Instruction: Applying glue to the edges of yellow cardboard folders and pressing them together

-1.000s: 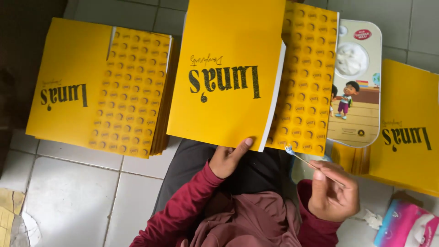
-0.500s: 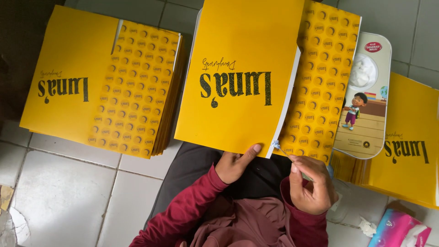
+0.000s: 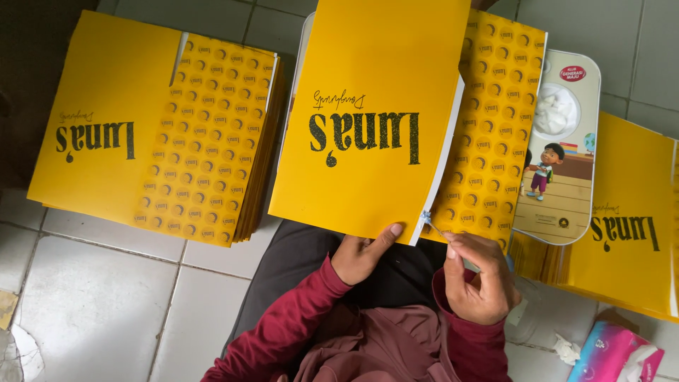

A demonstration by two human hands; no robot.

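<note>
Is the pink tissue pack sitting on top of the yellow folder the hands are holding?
No, the pink tissue pack lies on the tiled floor at the lower right, apart from the yellow folder.

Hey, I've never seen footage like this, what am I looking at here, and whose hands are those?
This is one view from a camera worn on a person's head, looking down at their own lap and hands; there is no machine. The left hand pinches the near edge of a yellow folded paper cover. The right hand holds a thin stick whose tip touches that cover's corner. On the tiled floor lie stacks of similar yellow covers, a flat tin with a cartoon lid, and a pink tissue pack.
</note>
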